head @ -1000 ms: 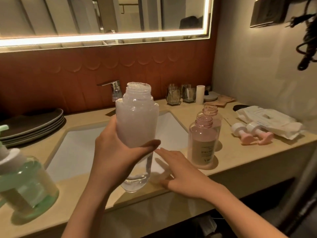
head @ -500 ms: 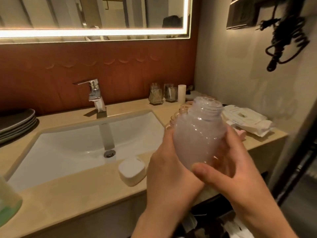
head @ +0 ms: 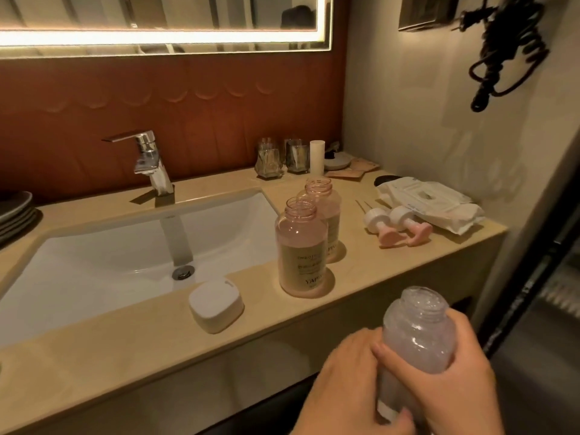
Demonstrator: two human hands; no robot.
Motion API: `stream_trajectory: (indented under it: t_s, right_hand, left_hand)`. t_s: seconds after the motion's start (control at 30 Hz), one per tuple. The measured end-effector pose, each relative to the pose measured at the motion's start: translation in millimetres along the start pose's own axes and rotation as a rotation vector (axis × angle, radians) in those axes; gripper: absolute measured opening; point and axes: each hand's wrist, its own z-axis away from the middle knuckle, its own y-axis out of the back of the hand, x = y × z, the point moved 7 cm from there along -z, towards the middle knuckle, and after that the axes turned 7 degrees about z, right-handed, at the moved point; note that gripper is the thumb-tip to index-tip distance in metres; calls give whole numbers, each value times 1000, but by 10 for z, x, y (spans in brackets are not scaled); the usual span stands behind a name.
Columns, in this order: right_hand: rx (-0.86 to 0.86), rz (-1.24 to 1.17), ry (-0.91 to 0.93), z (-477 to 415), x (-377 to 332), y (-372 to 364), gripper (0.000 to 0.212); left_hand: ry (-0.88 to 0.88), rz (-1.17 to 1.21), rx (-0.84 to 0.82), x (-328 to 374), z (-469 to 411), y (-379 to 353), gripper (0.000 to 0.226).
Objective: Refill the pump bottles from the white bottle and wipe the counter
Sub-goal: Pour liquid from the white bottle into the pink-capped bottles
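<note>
The uncapped, translucent white bottle (head: 417, 337) is low at the bottom right, in front of the counter edge and below it. My left hand (head: 351, 384) and my right hand (head: 452, 378) both grip its body. Two pink pump bottles stand open on the beige counter (head: 125, 346) right of the sink: the near one (head: 301, 249) and the far one (head: 326, 211) behind it. Their two pink pump heads (head: 398, 227) lie on the counter further right. A white square cap (head: 215, 304) rests on the counter's front edge by the basin.
A white sink (head: 103, 255) with a chrome tap (head: 150, 161) fills the left. A pack of wipes (head: 430, 205) lies at the far right. Glass jars (head: 282, 158) and a white cylinder (head: 317, 157) stand at the back. Plates (head: 15, 211) are stacked far left.
The white bottle has gone from above the sink to the right and down below the counter edge. My right hand has joined my left on it. The view has swung right.
</note>
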Motion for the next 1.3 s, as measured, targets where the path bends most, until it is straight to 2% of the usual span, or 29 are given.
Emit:
stream_trajectory:
  t_s: [0.07, 0.13, 0.17, 0.23, 0.3, 0.37, 0.43, 0.57, 0.63, 0.8, 0.9, 1.03, 1.3]
  right_hand:
    - [3, 36, 10, -52, 55, 18, 66]
    - [19, 77, 9, -120, 61, 21, 65]
    - [28, 89, 22, -154, 40, 20, 66]
    - [41, 90, 61, -216, -20, 20, 66]
    - [52, 63, 105, -271, -90, 23, 65]
    - [57, 58, 147, -327, -163, 8, 65]
    - [57, 52, 185, -382, -237, -18, 64]
    - [53, 67, 275, -497, -421, -67, 67]
    - [33, 124, 315, -540, -537, -112, 68]
    - [41, 319, 419, -681, -764, -198, 72]
    - [60, 473, 504, -755, -922, -245, 75]
    - [43, 616, 652, -852, -1130, -346, 73]
    - [30, 826, 812, -1044, -1342, -577, 67]
  left_hand:
    - [-39, -129, 62, 6, -34, 107, 53]
    - [-104, -166, 373, 34, -51, 426, 32]
    - [-116, -150, 521, 53, -45, 586, 29]
    - [-115, -124, 754, 25, -40, 847, 39]
    - [-64, -72, 845, -75, -88, 1035, 59]
    - [16, 48, 787, -211, -211, 1142, 79]
    - [104, 182, 656, -352, -362, 1182, 96]
    - [189, 395, 412, -533, -562, 1128, 116]
    - [210, 361, 407, -572, -582, 1109, 120]
    - [207, 163, 557, -526, -585, 1067, 120]
    - [212, 89, 500, -556, -602, 959, 130]
    - [169, 149, 384, -588, -623, 912, 123]
    - [214, 37, 396, -594, -641, 917, 132]
